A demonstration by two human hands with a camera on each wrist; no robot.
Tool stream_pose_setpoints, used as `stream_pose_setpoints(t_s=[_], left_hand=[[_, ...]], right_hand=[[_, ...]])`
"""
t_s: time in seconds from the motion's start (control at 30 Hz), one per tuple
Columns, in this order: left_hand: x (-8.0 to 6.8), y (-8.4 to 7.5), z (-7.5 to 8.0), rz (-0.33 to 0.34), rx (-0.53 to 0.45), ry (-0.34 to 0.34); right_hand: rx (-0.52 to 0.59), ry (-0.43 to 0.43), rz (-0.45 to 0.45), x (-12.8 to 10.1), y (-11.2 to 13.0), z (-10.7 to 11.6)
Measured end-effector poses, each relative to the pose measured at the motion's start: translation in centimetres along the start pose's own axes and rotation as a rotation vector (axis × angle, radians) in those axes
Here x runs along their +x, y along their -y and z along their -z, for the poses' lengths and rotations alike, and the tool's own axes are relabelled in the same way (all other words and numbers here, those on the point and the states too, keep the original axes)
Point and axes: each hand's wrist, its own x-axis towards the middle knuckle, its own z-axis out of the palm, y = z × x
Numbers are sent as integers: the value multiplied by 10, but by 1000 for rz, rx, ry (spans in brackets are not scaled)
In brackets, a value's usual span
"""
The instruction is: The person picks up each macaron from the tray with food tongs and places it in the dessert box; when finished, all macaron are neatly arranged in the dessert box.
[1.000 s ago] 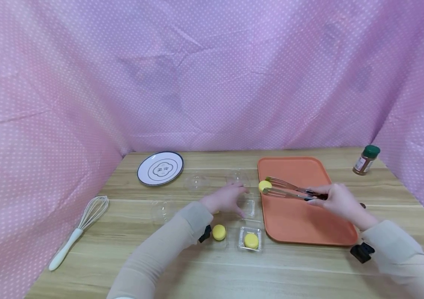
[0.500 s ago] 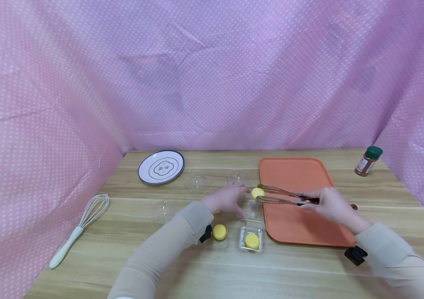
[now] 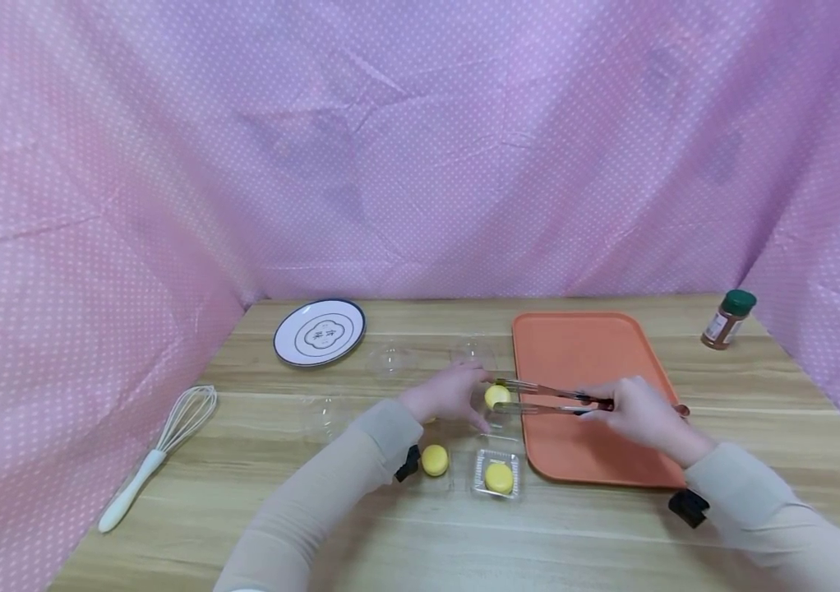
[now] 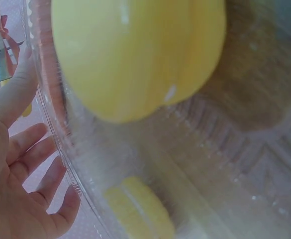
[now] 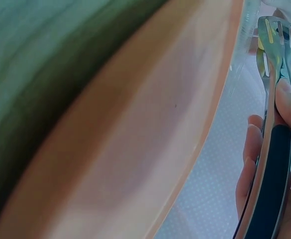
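My right hand (image 3: pixel 638 415) grips a pair of metal tongs (image 3: pixel 546 409) with slotted ends and dark handles. A yellow macaron (image 3: pixel 497 398) sits between the tong tips, over a small clear plastic box (image 3: pixel 501 431) left of the orange tray. My left hand (image 3: pixel 450 393) lies at that box's left side, thumb and fingers spread and relaxed at its edge. In the left wrist view, its fingers (image 4: pixel 48 184) show loosely bent behind clear plastic, with a large yellow macaron (image 4: pixel 135 55) close to the camera. The right wrist view shows the tongs (image 5: pixel 277 129) under the thumb.
The orange tray (image 3: pixel 590 345) lies under the tongs. Nearer me are macarons in clear boxes, one in a box (image 3: pixel 498 478), another (image 3: pixel 435 460) beside the left wrist. Clear domed plastic pieces (image 3: pixel 390 359), a plate (image 3: pixel 319 333), a whisk (image 3: pixel 157 456) and a spice jar (image 3: pixel 728 319) surround them.
My right hand has carried the macaron in the tongs leftward and slightly nearer, off the tray's left edge and over the clear box. My left hand has stayed in place.
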Motion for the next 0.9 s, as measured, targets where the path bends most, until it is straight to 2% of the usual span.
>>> stream_pose_setpoints(t_s=[0.23, 0.5, 0.9], left_hand=[[1, 2, -2, -12, 7, -18], [2, 3, -3, -3, 10, -19], [2, 5, -3, -8, 4, -24]], right_hand=[[-14, -15, 41, 2, 5, -3], [-30, 9, 20, 4, 8, -3], [-58, -7, 54, 5, 12, 0]])
